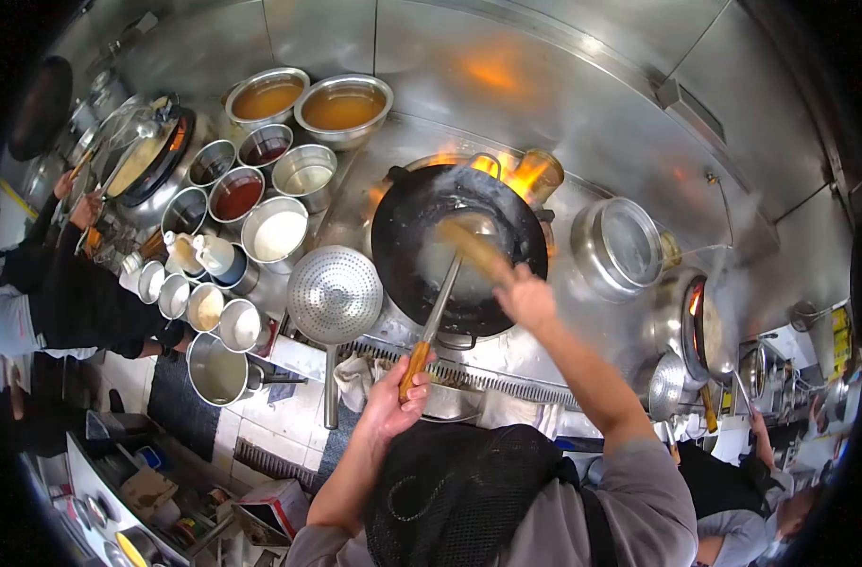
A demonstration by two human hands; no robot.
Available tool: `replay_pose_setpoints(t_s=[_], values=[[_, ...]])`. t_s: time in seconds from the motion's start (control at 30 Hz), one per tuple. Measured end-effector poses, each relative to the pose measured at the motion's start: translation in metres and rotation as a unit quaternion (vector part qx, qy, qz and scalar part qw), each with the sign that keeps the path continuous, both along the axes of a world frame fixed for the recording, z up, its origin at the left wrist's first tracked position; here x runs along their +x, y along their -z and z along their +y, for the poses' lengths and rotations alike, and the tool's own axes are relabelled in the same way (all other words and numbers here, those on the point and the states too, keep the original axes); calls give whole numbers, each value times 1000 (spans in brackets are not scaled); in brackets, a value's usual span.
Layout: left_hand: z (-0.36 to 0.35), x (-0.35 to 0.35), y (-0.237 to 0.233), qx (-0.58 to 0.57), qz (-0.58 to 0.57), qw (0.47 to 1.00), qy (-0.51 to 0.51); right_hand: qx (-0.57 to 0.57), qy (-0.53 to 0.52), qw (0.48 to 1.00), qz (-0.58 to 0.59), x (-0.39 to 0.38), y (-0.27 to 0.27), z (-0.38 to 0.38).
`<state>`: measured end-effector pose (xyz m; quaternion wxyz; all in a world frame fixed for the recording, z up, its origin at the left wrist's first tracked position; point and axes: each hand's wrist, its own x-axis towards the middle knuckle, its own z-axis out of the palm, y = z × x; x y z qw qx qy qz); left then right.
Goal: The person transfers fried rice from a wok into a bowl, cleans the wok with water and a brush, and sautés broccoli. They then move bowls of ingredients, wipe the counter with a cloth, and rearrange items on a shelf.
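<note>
Wok [400, 231]: black; flames [524, 177] behind. Ladle [441, 304]: head in wok, held by curled fingers of left hand [400, 402]. Brush [478, 253]: tan, blurred, over wok, across ladle; fingers of right hand [528, 300] wrapped round it. Strainer [335, 291]: beside wok.

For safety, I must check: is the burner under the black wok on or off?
On: orange flames show behind the far rim of the black wok, and smaller ones at its left edge.

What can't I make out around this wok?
Head view:
Tan elongated tool in the right hand: motion blurs its exact shape.
Long steel utensil with brown wooden handle, left hand: the tan tool partly covers its far end.
Round black metal wok: steam clouds its bottom.
</note>
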<state>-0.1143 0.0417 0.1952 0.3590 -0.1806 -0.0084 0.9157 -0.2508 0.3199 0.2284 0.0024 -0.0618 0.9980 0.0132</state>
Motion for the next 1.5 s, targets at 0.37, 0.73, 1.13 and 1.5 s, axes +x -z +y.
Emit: replay_pose_setpoints(t_s=[0.37, 0.73, 1.13, 1.5], values=[[-24, -1, 52, -698, 465, 543, -32, -5, 94, 994, -52, -74, -22, 74], [-37, -32, 57, -812, 447, 371, 50, -237, 37, 906, 349, -30, -190, 92], [-77, -31, 49, -804, 519, 262, -123, 61, 30, 957, 283, -1, -316, 131], [-65, -11, 30, -703, 527, 457, -140, 287, -88, 953, -42, 12, -224, 114]])
